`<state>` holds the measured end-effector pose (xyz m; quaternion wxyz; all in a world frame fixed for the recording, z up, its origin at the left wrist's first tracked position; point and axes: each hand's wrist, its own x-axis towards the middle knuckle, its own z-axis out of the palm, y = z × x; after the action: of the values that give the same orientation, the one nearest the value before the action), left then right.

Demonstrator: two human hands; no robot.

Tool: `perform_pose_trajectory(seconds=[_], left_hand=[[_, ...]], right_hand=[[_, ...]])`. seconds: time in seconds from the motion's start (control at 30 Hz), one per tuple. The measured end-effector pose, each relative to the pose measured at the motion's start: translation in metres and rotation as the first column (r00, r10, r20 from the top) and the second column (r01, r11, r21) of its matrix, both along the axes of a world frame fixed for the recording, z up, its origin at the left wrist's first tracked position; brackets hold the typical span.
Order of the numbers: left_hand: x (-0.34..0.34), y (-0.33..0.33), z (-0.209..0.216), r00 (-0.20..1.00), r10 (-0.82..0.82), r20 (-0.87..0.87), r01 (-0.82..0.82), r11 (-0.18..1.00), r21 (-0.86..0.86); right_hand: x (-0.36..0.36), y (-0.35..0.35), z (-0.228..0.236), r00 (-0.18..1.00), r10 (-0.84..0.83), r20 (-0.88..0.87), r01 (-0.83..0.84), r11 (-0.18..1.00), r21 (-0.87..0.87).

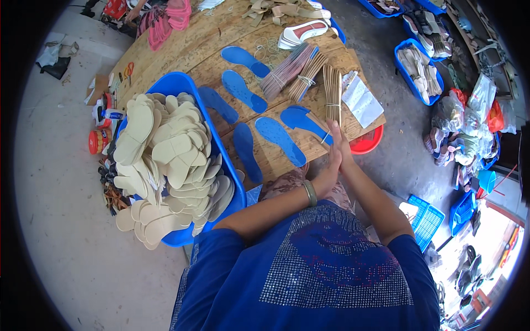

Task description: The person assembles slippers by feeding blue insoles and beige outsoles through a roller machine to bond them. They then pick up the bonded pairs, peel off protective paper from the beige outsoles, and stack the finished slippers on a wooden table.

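At the table's near right edge, my left hand (329,160) and my right hand (344,148) are pressed palm to palm, fingers straight and together. Whatever lies between them is hidden. Just beyond my fingertips is a banded bundle of tan insoles (332,83), its near end meeting the fingers. Close by on the left lies a blue insole shape (298,117) with a tan strip and a pale band near my left fingers. More blue insoles (280,140) are spread over the wooden table (207,41). Two further bundles, one pinkish (287,71) and one brown (307,76), lie beyond.
A blue tub (238,193) heaped with beige insoles (182,149) stands at my left. A paper sheet (361,102) lies at the table's right, above a red basin (367,140). White shoes (301,34), scissors (129,70) and another person's arm (137,10) are farther off.
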<state>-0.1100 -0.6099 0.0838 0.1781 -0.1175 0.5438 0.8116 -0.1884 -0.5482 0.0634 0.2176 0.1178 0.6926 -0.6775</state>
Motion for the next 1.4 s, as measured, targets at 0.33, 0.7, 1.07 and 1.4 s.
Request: perform_pose_trajectory(seconds=[0.33, 0.7, 1.07, 1.4], left_hand=[[-0.009, -0.035, -0.032, 0.922, 0.097, 0.375, -0.135, 0.988, 0.078], [0.026, -0.072, -0.047, 0.878, 0.043, 0.476, -0.013, 0.998, -0.065], [-0.011, -0.005, -0.022, 0.771, -0.475, 0.425, 0.502, 0.863, 0.054], [0.013, 0.098, -0.044, 0.696, -0.576, 0.429, 0.641, 0.767, -0.009]], right_hand=[[0.056, 0.006, -0.014, 0.944, 0.324, -0.059, -0.321, 0.946, 0.057], [0.033, 0.057, -0.052, 0.768, 0.566, -0.301, -0.2, 0.657, 0.727], [0.162, 0.216, -0.024, 0.992, 0.081, 0.098, -0.127, 0.683, 0.72], [0.369, 0.291, -0.03, 0.82, -0.512, 0.254, 0.251, 0.721, 0.646]])
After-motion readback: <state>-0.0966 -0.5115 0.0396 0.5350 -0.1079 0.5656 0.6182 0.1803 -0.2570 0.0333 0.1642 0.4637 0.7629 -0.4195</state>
